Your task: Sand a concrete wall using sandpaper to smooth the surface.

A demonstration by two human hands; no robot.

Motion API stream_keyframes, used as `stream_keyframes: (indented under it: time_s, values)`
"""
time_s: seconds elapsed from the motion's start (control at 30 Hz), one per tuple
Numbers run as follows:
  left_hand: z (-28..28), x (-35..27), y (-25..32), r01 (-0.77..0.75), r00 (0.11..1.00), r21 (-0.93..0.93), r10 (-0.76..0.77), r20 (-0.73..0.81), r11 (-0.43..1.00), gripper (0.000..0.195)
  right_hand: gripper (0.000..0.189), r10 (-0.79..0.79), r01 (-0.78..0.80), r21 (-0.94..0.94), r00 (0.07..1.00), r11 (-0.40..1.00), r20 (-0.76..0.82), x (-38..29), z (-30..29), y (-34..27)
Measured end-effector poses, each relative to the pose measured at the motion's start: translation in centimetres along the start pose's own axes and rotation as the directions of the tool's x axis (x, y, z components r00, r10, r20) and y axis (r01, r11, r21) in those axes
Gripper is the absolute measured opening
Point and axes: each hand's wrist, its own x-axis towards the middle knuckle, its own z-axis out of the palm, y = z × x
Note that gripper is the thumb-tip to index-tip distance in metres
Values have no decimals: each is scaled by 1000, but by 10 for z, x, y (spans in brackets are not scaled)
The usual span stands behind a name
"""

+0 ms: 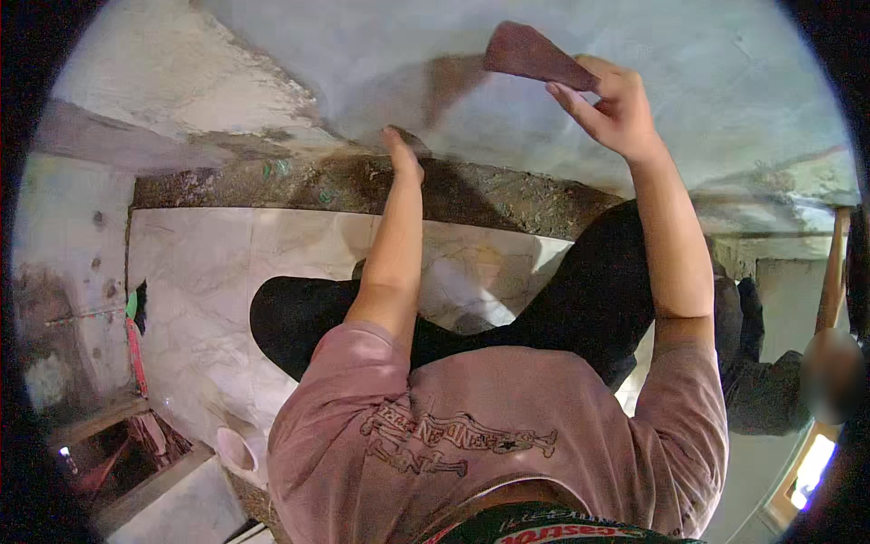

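My right hand (615,109) is raised in front of the pale blue-grey wall (720,88). Between its thumb and fingers is a curved, reddish-brown piece of what looks like sandpaper (533,58), which casts a shadow on the wall. Lower and to the left, my left hand (404,155) reaches to the foot of the wall, just above a rough, dark strip (462,190). Its fingers are mostly hidden, so whether it holds anything is unclear. Bare, whitish patches (224,88) of worn plaster show on the wall to its left.
Pale marbled floor tiles (197,265) lie under my bent legs in black trousers (584,285). Left, a red-and-green object (136,347) lies by the side wall (61,272). A pinkish tub (236,449) stands lower left. Another person (768,387) is at the right.
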Motion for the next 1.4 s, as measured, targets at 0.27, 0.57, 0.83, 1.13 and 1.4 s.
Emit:
stream_keyframes:
  time_s: [0.27,0.57,0.83,1.13,1.4]
  values:
    - [19,-22,86,-782,571,58,751,-333,620,35,27,-128,109,80,949,991,289,2,15,9]
    - [121,-191,192,-860,451,447,-46,891,247,44,21,124,-37,-184,863,982,489,-5,28,7]
    - [75,-165,168,-669,710,621,104,696,408,36,36,-20,76,-142,934,987,356,-9,49,6]
    - [-70,-39,174,-771,540,248,808,-236,587,50,29,-96,124,-113,969,986,228,-10,22,1]
    - [-19,1,52,-675,528,621,849,29,399,72,25,-273,216,-340,953,915,-130,5,-5,-5]
